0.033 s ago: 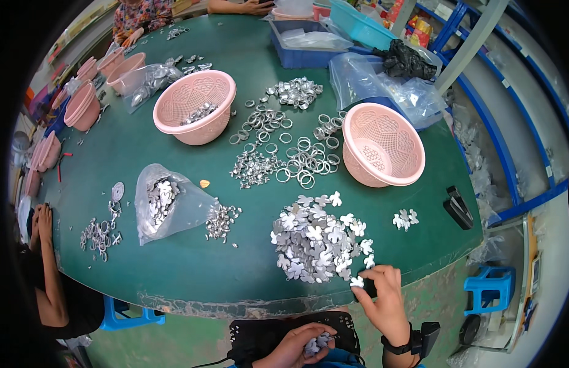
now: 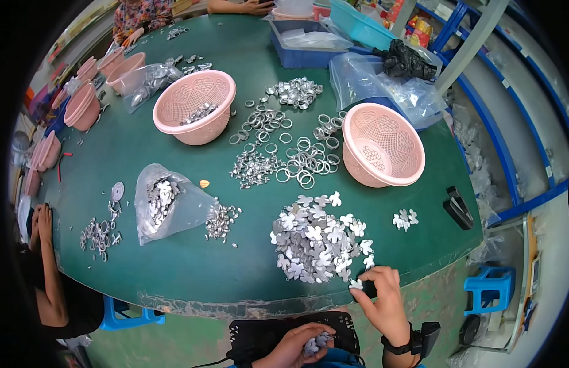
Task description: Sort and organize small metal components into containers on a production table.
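At the table's near edge, my right hand (image 2: 384,300) pinches one small silver lobed metal piece (image 2: 356,284) between thumb and fingers. Just beyond it lies a large pile of the same silver lobed pieces (image 2: 315,242), their shape something like a flower or a cross. Below the table edge, over my lap, my left hand (image 2: 294,345) is cupped around several more lobed pieces (image 2: 319,343). A smaller cluster of these pieces (image 2: 405,219) sits apart on the right.
Pink plastic baskets (image 2: 413,175) (image 2: 220,126) stand beyond the pile, with metal rings (image 2: 306,161) between them. A clear bag of metal parts (image 2: 150,224) lies to the left, a black stapler (image 2: 458,208) at the right edge. Another person's arm (image 2: 48,264) rests at the left.
My right hand has shifted very slightly left and down with the lobed piece in its fingers. My left hand looks unchanged.
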`<state>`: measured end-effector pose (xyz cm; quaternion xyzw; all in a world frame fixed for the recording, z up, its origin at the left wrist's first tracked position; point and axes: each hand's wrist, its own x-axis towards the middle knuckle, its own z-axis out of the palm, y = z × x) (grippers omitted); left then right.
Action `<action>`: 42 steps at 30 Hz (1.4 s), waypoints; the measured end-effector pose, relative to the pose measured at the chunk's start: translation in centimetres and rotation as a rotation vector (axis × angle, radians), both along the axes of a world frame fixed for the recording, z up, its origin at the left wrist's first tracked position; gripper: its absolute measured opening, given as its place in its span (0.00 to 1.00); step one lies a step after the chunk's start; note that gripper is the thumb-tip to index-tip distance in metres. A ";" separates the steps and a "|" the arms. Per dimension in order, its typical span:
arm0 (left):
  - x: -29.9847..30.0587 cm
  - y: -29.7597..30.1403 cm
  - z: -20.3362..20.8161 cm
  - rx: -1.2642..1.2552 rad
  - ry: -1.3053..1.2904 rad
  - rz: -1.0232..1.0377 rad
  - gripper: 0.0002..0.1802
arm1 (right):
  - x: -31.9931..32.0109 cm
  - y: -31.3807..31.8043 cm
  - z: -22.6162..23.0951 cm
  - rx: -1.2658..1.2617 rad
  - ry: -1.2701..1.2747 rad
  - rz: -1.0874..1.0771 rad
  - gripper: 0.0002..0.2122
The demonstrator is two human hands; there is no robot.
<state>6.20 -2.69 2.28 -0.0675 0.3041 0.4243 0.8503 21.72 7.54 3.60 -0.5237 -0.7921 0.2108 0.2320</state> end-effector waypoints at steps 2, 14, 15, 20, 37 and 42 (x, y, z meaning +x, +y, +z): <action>0.1 0.0 -0.1 -0.015 0.018 0.014 0.13 | 0.4 0.0 -0.2 -0.117 0.101 0.068 0.07; 0.1 0.5 -0.1 -0.143 -0.009 0.118 0.16 | 0.2 -1.8 2.3 -0.430 0.439 0.361 0.07; -0.1 0.2 -0.8 -0.090 -0.020 0.071 0.16 | 0.5 -1.4 2.0 -0.368 0.381 0.296 0.07; -0.1 -0.3 -2.2 -0.027 -0.022 0.026 0.17 | 1.2 0.5 0.6 -0.009 0.091 -0.071 0.09; 0.6 0.1 -0.4 -0.026 -0.026 0.138 0.22 | 0.0 -1.2 2.0 -0.418 0.439 0.466 0.08; 0.0 -0.2 -1.0 -0.106 -0.081 0.128 0.22 | -0.1 1.5 1.1 0.073 0.157 0.097 0.09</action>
